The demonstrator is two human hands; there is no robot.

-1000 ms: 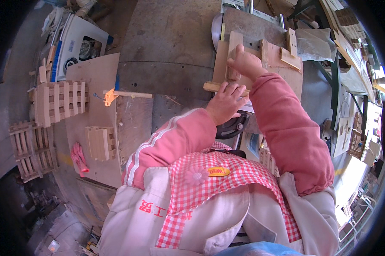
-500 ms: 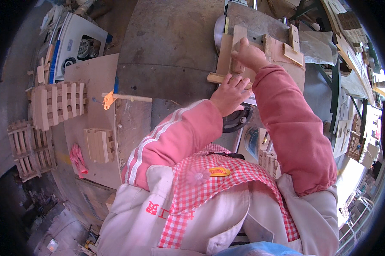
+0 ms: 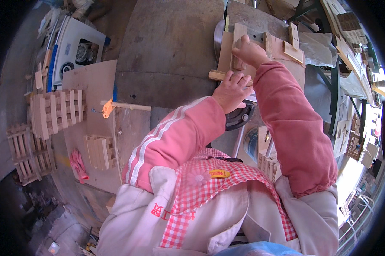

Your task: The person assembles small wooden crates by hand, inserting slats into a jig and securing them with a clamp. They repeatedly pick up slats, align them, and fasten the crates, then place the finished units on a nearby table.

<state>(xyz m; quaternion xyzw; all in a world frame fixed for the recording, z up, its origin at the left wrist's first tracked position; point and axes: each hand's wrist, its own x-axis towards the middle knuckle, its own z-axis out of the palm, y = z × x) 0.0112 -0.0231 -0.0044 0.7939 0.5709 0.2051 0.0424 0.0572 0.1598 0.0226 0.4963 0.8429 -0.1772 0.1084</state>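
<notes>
My right hand [image 3: 249, 52] is closed on a narrow wooden block [image 3: 239, 30] that lies lengthwise on a jig board [image 3: 225, 53] on the saw table. Just left of the board stands a round saw blade [image 3: 218, 37], partly hidden. My left hand [image 3: 231, 91] lies against a wooden crossbar [image 3: 217, 75] at the board's near edge, its fingers spread and its thumb apart. Below that hand is a dark, curved machine part [image 3: 239, 118]. The undersides of both hands are hidden.
A broad metal table [image 3: 167, 51] extends to the left of the blade. Stacked slotted wooden pieces [image 3: 58, 112], a wooden bundle [image 3: 99, 152] and pink gloves [image 3: 78, 165] lie farther left. An orange clamp [image 3: 108, 108] holds a wooden stick. Small wooden strips [image 3: 293, 52] lie right of my right hand.
Both hands keep nearly the same hold and place, with my left hand shifted very slightly. The view has tilted a little, so the things at left appear slightly moved.
</notes>
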